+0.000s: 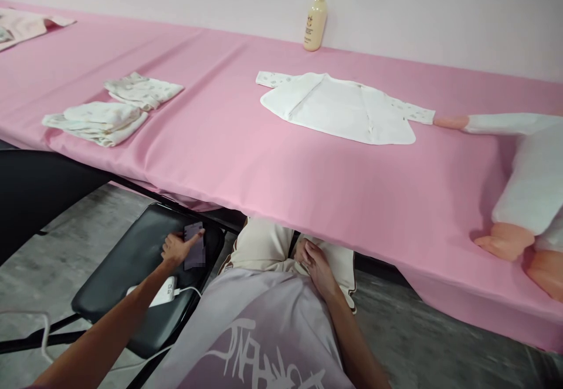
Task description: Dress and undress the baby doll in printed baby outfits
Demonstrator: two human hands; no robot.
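Observation:
My left hand [176,249] is over a black padded chair seat [118,260] at the lower left. Its thumb stretches across the screen of a phone [194,254] lying there, while the other fingers bend beside it; the phone is not gripped. My right hand [315,261] rests on my lap, against cream trousers [266,242], its fingers loosely curled with nothing visible in them. On the pink-covered table [246,166] in front of me, a white baby top [336,110] lies spread flat with both sleeves out.
Folded patterned baby clothes [99,120] lie to the left, with another folded piece [145,91] behind. A cream pump bottle [315,19] stands by the wall. At right is a doll [536,166] in white clothes. A white charger [165,291] with a cable sits on the chair.

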